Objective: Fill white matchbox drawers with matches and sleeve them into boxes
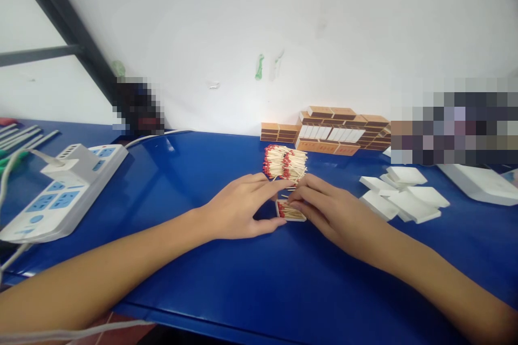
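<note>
A small white matchbox tray (292,219) holding red-tipped matches lies on the blue table between my hands. My left hand (243,207) curves round its left side, thumb at the near corner and forefinger stretched behind it. My right hand (327,207) is at the tray's right end, with thumb and fingers pinched together over the matches inside; the fingertips are partly hidden. Just beyond my fingers sits a large pile of loose matches (285,163), red heads mostly to the left, with a few stray sticks near the tray.
Brown matchboxes (329,132) are stacked against the wall. Several white tray-like boxes (421,202) lie in a heap at the right. A white power strip (60,199) with cables occupies the left, near green-and-white sticks (24,137). Blurred patches cover both sides at the back.
</note>
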`<state>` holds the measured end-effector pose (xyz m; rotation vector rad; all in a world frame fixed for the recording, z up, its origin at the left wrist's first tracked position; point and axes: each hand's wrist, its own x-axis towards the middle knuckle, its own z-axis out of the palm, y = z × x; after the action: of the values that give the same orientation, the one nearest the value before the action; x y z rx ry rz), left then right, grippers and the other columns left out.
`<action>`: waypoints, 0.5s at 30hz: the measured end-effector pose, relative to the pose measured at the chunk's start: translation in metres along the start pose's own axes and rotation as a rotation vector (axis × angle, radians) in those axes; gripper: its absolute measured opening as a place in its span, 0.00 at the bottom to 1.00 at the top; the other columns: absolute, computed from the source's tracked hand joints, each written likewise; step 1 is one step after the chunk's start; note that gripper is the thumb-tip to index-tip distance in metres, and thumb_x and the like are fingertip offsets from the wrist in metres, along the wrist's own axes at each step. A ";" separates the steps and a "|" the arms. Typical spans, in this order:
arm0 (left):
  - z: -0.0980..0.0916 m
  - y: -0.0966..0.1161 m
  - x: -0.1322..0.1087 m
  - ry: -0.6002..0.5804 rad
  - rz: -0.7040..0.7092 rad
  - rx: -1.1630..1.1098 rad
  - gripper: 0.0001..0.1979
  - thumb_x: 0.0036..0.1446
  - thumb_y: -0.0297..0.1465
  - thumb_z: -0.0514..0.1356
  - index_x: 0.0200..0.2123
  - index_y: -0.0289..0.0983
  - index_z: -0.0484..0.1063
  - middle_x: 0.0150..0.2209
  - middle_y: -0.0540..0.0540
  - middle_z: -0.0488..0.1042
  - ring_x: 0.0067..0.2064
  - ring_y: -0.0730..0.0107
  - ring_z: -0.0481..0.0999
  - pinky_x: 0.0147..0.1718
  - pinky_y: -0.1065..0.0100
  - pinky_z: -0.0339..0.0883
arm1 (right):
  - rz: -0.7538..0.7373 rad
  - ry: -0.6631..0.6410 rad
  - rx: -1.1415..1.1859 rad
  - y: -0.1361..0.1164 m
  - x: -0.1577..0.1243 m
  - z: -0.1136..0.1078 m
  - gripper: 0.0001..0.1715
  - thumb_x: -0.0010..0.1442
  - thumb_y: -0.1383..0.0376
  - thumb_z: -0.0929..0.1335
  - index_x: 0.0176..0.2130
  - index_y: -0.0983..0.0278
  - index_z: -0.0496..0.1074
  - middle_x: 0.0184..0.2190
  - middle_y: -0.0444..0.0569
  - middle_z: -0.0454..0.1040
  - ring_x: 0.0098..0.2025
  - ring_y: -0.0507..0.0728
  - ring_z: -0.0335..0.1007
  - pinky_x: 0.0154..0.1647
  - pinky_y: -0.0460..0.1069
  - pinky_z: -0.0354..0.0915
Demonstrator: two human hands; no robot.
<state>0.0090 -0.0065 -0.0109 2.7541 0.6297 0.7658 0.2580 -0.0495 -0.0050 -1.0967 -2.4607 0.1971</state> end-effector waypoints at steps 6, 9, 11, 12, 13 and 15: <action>-0.001 0.000 -0.001 0.033 0.004 -0.001 0.32 0.66 0.40 0.66 0.68 0.37 0.62 0.49 0.42 0.81 0.51 0.58 0.80 0.54 0.54 0.76 | 0.013 0.076 0.063 0.000 0.000 -0.006 0.08 0.76 0.66 0.63 0.45 0.62 0.72 0.39 0.48 0.72 0.37 0.55 0.70 0.38 0.51 0.66; -0.001 0.000 0.000 0.027 0.005 0.006 0.32 0.66 0.41 0.66 0.67 0.36 0.64 0.49 0.42 0.81 0.50 0.58 0.79 0.53 0.54 0.76 | 0.011 0.105 0.066 0.002 0.000 -0.008 0.08 0.75 0.66 0.64 0.45 0.61 0.73 0.37 0.47 0.71 0.35 0.54 0.69 0.36 0.50 0.63; -0.001 0.000 0.000 0.027 0.008 0.003 0.32 0.66 0.40 0.66 0.68 0.36 0.63 0.49 0.42 0.81 0.50 0.58 0.79 0.53 0.54 0.76 | 0.014 0.111 0.076 0.002 0.001 -0.008 0.07 0.75 0.66 0.65 0.45 0.61 0.73 0.37 0.46 0.72 0.35 0.53 0.69 0.35 0.49 0.63; -0.001 0.000 0.000 0.027 0.007 0.001 0.32 0.65 0.40 0.66 0.68 0.36 0.63 0.49 0.42 0.81 0.50 0.58 0.79 0.53 0.55 0.76 | 0.019 0.109 0.087 0.002 0.001 -0.008 0.07 0.75 0.66 0.65 0.45 0.61 0.73 0.37 0.46 0.72 0.35 0.53 0.69 0.35 0.49 0.63; -0.001 0.000 0.000 0.026 0.004 -0.001 0.33 0.65 0.40 0.67 0.68 0.36 0.63 0.49 0.43 0.81 0.50 0.58 0.79 0.53 0.55 0.76 | 0.024 0.106 0.101 0.002 0.001 -0.009 0.07 0.75 0.67 0.65 0.45 0.61 0.73 0.37 0.46 0.72 0.35 0.53 0.69 0.35 0.48 0.63; -0.002 -0.001 0.001 0.030 -0.001 -0.003 0.33 0.65 0.40 0.67 0.68 0.37 0.62 0.48 0.44 0.81 0.50 0.58 0.79 0.52 0.54 0.76 | 0.032 0.105 0.123 0.001 0.002 -0.009 0.06 0.75 0.66 0.65 0.45 0.61 0.74 0.37 0.45 0.73 0.35 0.52 0.69 0.36 0.48 0.63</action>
<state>0.0083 -0.0056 -0.0093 2.7446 0.6353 0.8089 0.2620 -0.0479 0.0034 -1.0665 -2.3075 0.2895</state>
